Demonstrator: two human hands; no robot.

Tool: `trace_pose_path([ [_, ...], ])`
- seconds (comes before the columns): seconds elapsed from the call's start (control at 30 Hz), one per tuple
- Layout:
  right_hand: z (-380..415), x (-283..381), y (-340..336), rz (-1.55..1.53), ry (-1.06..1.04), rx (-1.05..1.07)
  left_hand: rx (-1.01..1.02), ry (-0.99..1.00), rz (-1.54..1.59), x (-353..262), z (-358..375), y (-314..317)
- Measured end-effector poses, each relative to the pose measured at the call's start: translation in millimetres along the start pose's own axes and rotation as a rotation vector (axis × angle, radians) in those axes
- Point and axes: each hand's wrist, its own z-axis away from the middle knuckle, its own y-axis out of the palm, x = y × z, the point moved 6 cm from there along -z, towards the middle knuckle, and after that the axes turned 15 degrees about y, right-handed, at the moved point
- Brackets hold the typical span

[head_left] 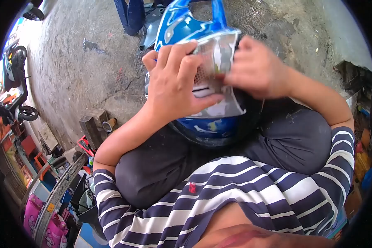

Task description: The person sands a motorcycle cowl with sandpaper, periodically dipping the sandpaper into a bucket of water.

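1. Stained concrete floor point(82, 62) surrounds the seated person; a parked motorbike point(14, 78) stands at far left.
2. Glossy blue shell point(215, 126) with a patterned silver panel point(221, 51) lies in the lap.
3. Left hand point(173, 78) spreads its fingers over the panel.
4. Right hand point(258, 68), blurred, curls at the panel's right edge; its grip cannot be told.

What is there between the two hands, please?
A silvery, partly dotted panel of the blue object lies between the left hand and the right hand, in the head view.

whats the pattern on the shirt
The shirt has navy and white stripes, clearest in the head view.
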Motion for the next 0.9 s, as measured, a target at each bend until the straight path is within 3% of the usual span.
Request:
trace_pose_path([
  [0.07, -10.2, -35.7, -15.4, 0.063, 0.055, -0.175, -0.005, -0.022, -0.014, 3.8, -0.7, -2.0],
  [0.1, -14.8, -47.2, -20.9, 0.108, 0.141, -0.143, 0.003, -0.026, -0.005, 4.2, -0.1, -2.9],
  [0.2, -7.6, -12.1, -6.2, -0.002, 0.047, -0.022, 0.008, -0.007, 0.015, 2.8, -2.3, -3.2],
  [0.23, -8.9, -7.6, -6.6, 0.088, 0.034, -0.007, 0.012, -0.006, 0.012, 1.5, -2.1, -2.1],
  [0.33, -20.0, -55.3, -19.6, 0.177, 0.162, -0.118, 0.020, -0.014, 0.023, -0.5, -1.9, -1.1],
  [0.4, -14.0, -32.8, -15.1, 0.119, 0.039, -0.152, 0.010, 0.003, 0.027, -1.2, -4.2, -1.5],
  [0.47, -8.2, -3.0, 0.5, -0.009, -0.006, 0.004, 0.008, -0.009, 0.023, 0.2, -3.6, -1.6],
  [0.5, -12.0, -13.0, -8.9, 0.019, 0.009, -0.019, 0.003, -0.012, 0.010, 1.4, -5.2, -2.2],
  [0.53, -14.8, -31.9, -13.7, 0.050, 0.006, -0.191, 0.002, -0.017, 0.002, 1.9, -5.0, -2.1],
  [0.6, -14.6, -53.6, -19.1, 0.141, 0.130, -0.133, -0.001, -0.023, 0.029, 2.2, -2.9, -0.7],
  [0.7, -6.1, -2.6, -1.4, 0.079, 0.031, 0.051, -0.006, 0.005, 0.036, -1.3, -5.0, -2.6],
  [0.8, -13.2, -43.8, -17.3, 0.136, 0.144, -0.193, -0.021, -0.034, 0.026, 5.0, -4.7, -1.4],
  [0.83, -15.8, -55.6, -20.8, 0.169, 0.208, -0.180, -0.009, -0.038, 0.025, 6.3, -4.4, -1.4],
  [0.9, -10.8, -27.6, -7.9, 0.092, 0.135, -0.083, -0.006, -0.016, 0.026, 2.0, -3.7, -3.9],
])
